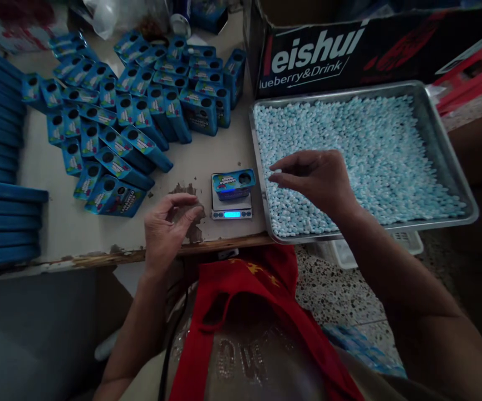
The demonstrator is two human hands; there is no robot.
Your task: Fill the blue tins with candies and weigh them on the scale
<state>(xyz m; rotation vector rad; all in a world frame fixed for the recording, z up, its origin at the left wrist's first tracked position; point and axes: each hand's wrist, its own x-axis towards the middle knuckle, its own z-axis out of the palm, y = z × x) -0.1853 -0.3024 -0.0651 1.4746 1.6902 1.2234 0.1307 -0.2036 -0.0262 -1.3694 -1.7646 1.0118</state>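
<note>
My right hand [318, 181] is over the left part of a metal tray [422, 92] filled with small pale blue and white candies [349, 139]. Its thumb and forefinger pinch a white candy [275, 171]. A small digital scale [231, 207] with a lit blue display stands left of the tray, and one blue candy box [235, 181] sits upright on it with a dark round hole in its top. Left of the scale, my left hand [170, 225] hovers near the table's front edge, thumb and forefinger slightly apart with nothing between them.
Several blue boxes [118, 142] with holes on top crowd the table's left half. Stacked flat blue packages [7, 223] line the far left. Behind the tray stands a black carton [311, 53]. A worn wooden edge [119, 257] bounds the table in front.
</note>
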